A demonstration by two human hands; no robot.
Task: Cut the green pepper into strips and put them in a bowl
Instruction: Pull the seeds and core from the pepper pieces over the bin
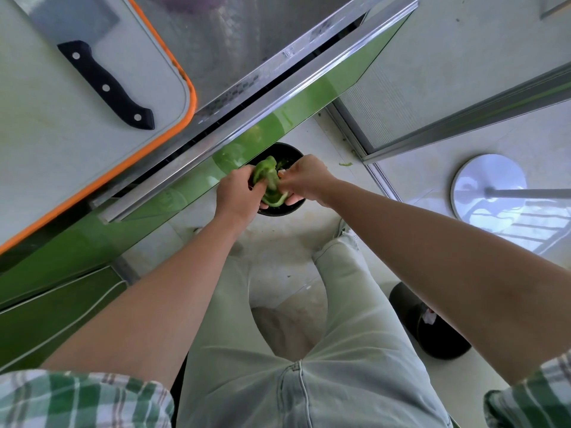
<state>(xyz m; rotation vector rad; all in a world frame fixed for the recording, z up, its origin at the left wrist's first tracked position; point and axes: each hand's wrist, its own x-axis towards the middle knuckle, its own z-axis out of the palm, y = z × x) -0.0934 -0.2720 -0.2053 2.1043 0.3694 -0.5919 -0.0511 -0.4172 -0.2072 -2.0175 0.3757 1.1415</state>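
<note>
Both hands are low down, close together, just past the bottom edge of the green cupboard front [77, 242]. The left hand [238, 196] has its fingers curled round the green pepper [268, 177]. The right hand [306, 180] pinches the other side of the same pepper with bent fingers. The pepper looks open and floppy, with one curly piece hanging down. It is held right over a round black tub [279, 212] that sits on the pale floor [340, 140]. The tub stands just beside the cupboard front. I cannot tell if the tub is a bowl or a bin. There are small green bits inside it, but they are too small to make out. One little green scrap [345, 164] lies on the floor near the tub. Up on the shiny metal counter [231, 41] is a white cutting board [46, 134] with an orange edge. A big knife [82, 57] with a black handle lies flat on the board, well apart from both hands. To the right there is open floor, then a round white stand [488, 186] with a pole. The person's pale trouser legs [355, 350] are below the arms.
</note>
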